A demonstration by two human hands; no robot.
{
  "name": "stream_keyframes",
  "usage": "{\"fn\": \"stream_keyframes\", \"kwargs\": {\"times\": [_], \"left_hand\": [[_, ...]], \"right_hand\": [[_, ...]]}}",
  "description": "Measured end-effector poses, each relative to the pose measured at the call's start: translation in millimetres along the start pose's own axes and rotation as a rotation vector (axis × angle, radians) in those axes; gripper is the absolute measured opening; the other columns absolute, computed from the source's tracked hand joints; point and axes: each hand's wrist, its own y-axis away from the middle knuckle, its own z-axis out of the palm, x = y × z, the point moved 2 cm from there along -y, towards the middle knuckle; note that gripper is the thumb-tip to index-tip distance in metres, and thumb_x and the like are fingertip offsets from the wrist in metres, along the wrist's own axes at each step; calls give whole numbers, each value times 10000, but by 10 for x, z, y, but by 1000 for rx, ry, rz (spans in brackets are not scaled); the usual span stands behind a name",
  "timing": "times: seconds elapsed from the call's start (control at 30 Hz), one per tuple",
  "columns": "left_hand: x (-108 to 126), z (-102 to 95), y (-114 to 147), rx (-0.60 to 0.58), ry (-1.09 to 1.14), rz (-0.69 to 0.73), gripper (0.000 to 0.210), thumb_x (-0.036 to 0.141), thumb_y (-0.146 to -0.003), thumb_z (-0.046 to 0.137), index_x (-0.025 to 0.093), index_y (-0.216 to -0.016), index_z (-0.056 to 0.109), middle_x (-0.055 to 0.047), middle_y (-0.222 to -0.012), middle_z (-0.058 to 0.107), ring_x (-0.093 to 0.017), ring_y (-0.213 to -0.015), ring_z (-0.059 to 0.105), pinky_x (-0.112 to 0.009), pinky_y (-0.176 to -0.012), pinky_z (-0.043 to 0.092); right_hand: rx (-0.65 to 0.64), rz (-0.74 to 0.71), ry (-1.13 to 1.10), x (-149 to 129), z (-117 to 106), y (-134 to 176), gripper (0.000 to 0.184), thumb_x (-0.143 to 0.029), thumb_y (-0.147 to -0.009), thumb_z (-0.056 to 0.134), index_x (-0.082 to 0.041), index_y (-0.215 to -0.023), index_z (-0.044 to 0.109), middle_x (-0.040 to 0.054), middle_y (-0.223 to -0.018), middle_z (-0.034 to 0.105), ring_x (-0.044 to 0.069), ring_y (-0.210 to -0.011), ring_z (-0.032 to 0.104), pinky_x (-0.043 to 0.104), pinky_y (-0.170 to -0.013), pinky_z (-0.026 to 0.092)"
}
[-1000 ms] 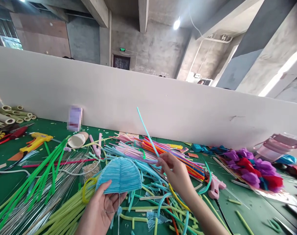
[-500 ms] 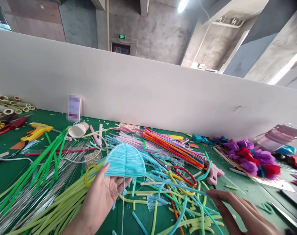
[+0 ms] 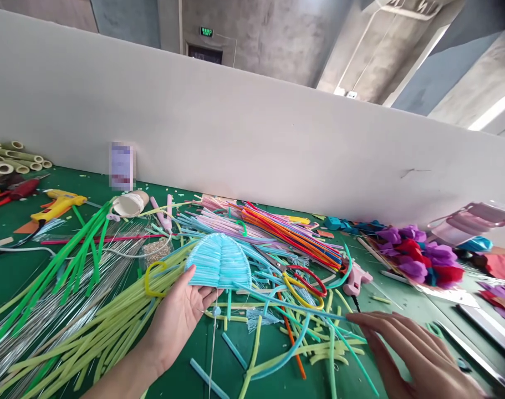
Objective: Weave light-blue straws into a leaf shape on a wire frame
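Note:
My left hand (image 3: 175, 318) is closed on a light-blue leaf shape made of pipe cleaners (image 3: 219, 260), thumb in front and fingers behind its lower edge. A thin wire stem (image 3: 212, 354) hangs straight down from it. At the right, my right hand (image 3: 414, 343) pinches the end of a blue pipe cleaner (image 3: 297, 306) between thumb and fingertips. This strip stretches left to the leaf's lower right corner; whether it is fixed there I cannot tell. Red- and yellow-handled scissors (image 3: 304, 285) lie among cut pipe cleaners behind the strip.
Pipe cleaner bundles (image 3: 291, 235) and silver wires (image 3: 81, 271) cover the green table (image 3: 173, 371). A yellow glue gun (image 3: 59, 205) lies left, a pink one (image 3: 356, 275) right. Purple and red petals (image 3: 422, 255) sit farther right. Behind stands a white partition (image 3: 235, 133).
The view has tilted down a little. The blue strip now reaches the leaf's lower right corner, and my right hand still pinches its other end. My left hand keeps holding the leaf.

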Motion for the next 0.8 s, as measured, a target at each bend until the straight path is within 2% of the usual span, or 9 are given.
{"fn": "stream_keyframes", "kwargs": {"times": [0.17, 0.27, 0.37, 0.5, 0.8], "left_hand": [[15, 13, -13, 22, 29, 15, 407, 335, -973, 472, 122, -1304, 574, -142, -1092, 740, -265, -1081, 683, -411, -1017, 503], [18, 10, -21, 46, 28, 10, 429, 340, -974, 458, 107, -1316, 571, -161, -1096, 737, -279, -1091, 678, -426, -1007, 511], [18, 19, -19, 22, 38, 17, 448, 351, -980, 433, 123, -1348, 548, -161, -1174, 714, -278, -1121, 664, -440, -1024, 501], [15, 28, -10, 6, 41, 21, 456, 355, -988, 410, 127, -1367, 524, -157, -1220, 695, -272, -1131, 660, -441, -1032, 495], [3, 42, 38, -1, 56, 14, 414, 317, -985, 408, 117, -1311, 567, -147, -1111, 735, -284, -1086, 681, -469, -1031, 487]], "right_hand": [[-13, 34, -70, -129, 60, -122, 192, -315, -947, 464, -267, -1017, 636, 37, -956, 701, 223, -884, 651, 365, -805, 461], [-31, 99, -97, -83, 46, -103, 196, -334, -939, 463, -269, -1009, 634, 51, -985, 690, 244, -917, 638, 382, -811, 465], [-30, 157, -88, -23, 21, -39, 217, -364, -939, 455, -272, -1031, 628, 57, -1029, 674, 257, -962, 623, 389, -821, 461], [-23, 137, -83, -49, 25, -1, 199, -347, -935, 462, -270, -1032, 617, 53, -1025, 667, 261, -1015, 608, 385, -846, 448], [25, 140, -113, -193, 29, -157, 190, -347, -935, 461, -268, -979, 628, 46, -966, 679, 246, -913, 641, 369, -775, 468]]}}
